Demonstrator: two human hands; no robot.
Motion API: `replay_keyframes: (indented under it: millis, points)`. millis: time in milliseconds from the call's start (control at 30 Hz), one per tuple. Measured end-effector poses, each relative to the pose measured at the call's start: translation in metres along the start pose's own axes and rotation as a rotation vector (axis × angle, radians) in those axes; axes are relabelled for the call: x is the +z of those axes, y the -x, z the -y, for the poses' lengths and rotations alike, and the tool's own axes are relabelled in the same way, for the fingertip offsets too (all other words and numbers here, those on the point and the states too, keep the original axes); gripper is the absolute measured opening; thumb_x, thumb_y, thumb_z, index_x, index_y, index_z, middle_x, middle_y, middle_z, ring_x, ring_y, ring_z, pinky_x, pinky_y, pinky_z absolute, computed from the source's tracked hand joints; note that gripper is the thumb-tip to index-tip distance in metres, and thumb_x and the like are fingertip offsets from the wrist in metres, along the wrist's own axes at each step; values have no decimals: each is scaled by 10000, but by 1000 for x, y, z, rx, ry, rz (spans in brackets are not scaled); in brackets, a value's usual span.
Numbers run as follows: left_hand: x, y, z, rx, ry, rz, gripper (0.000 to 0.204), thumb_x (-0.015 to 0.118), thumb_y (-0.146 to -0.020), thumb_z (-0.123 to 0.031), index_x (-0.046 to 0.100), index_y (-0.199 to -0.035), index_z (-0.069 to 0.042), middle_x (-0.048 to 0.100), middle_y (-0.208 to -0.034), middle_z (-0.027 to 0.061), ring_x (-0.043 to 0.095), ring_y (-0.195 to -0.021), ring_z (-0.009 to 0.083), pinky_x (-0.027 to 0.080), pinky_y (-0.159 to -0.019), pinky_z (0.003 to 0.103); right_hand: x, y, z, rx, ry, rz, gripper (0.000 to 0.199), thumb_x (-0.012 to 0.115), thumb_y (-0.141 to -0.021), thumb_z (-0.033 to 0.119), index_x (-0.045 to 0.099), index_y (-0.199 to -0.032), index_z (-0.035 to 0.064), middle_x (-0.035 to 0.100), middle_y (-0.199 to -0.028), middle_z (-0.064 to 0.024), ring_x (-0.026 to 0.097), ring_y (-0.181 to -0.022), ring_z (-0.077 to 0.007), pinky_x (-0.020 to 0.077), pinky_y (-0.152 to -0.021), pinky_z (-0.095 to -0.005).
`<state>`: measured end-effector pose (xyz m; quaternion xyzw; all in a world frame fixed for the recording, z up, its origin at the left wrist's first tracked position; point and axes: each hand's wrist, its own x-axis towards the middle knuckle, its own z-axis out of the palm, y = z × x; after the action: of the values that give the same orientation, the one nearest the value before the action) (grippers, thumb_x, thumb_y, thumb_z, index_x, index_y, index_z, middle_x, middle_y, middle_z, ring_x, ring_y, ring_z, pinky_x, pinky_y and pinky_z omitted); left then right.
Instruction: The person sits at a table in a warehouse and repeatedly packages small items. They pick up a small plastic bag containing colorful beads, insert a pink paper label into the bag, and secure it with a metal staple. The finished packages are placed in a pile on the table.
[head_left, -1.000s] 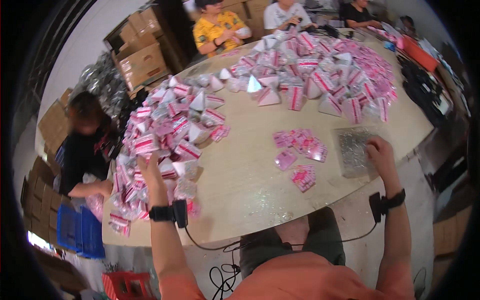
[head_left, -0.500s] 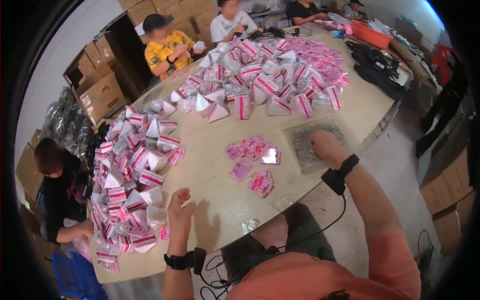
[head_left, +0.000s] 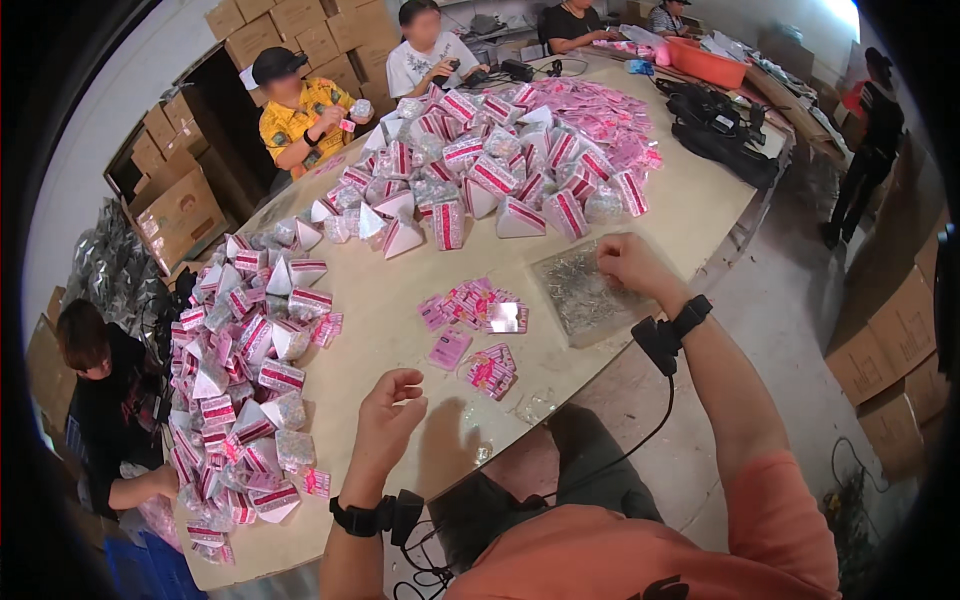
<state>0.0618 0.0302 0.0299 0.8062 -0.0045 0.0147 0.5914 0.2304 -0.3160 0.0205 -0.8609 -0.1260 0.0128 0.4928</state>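
Observation:
My right hand (head_left: 640,268) is over the right part of a shallow clear tray (head_left: 574,338) holding many small shiny metal pieces (head_left: 572,288). Its fingertips are pinched together, and whatever is between them is too small to make out. My left hand (head_left: 390,418) hovers above the near table edge, empty, with thumb and fingers apart and slightly curled. Between the hands lie small pink cards (head_left: 450,347), some in a loose pile beside a shiny silvery card (head_left: 507,318) and others fanned out nearer to me. Several small clear pieces (head_left: 482,455) lie at the table edge.
Wedge-shaped clear packs with pink-striped white faces are heaped at the left (head_left: 255,400) and far side (head_left: 490,175) of the table (head_left: 370,300). Pink cards (head_left: 600,115) spread behind. Co-workers sit around. A black bag (head_left: 722,130) and orange basin (head_left: 705,62) stand at far right.
My right hand has risen slightly off the metal pieces, its fingers now pinched. My left hand has moved right, toward the cards. The whole view has shifted a little.

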Motion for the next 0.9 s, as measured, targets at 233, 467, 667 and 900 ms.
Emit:
replay_keyframes:
  millis: [233,467,667,900]
  points:
    - [17,-2,-3,-62,-38,74,303,554,-776,-68,517,-1071,-13,545,-1014,47,520,-912,143,429,-787,269,-11,5,1,44,-34,21,63,528,-723,65,551,-672,37,536,-546,-10,492,-461,-71,364,-421,-209]
    - [40,-10,-10,7,-21,150,298,550,-787,-83,518,-1072,-3,566,-1031,71,535,-925,154,432,-806,291,-5,8,7,-12,-162,-51,50,554,-742,85,556,-712,45,561,-612,-3,531,-535,-63,387,-440,-200]
    - [58,-15,-19,26,29,166,270,559,-792,-84,534,-1047,1,582,-996,66,553,-895,147,447,-776,280,7,18,35,-19,-288,-41,74,546,-728,90,563,-698,25,547,-579,-7,526,-530,-61,373,-441,-207]
    - [76,-39,-32,87,-16,168,247,566,-793,-83,543,-1026,-4,587,-970,62,561,-857,137,452,-756,273,18,21,49,-89,-341,-65,67,551,-738,99,566,-722,35,546,-579,2,500,-493,-50,351,-429,-198]
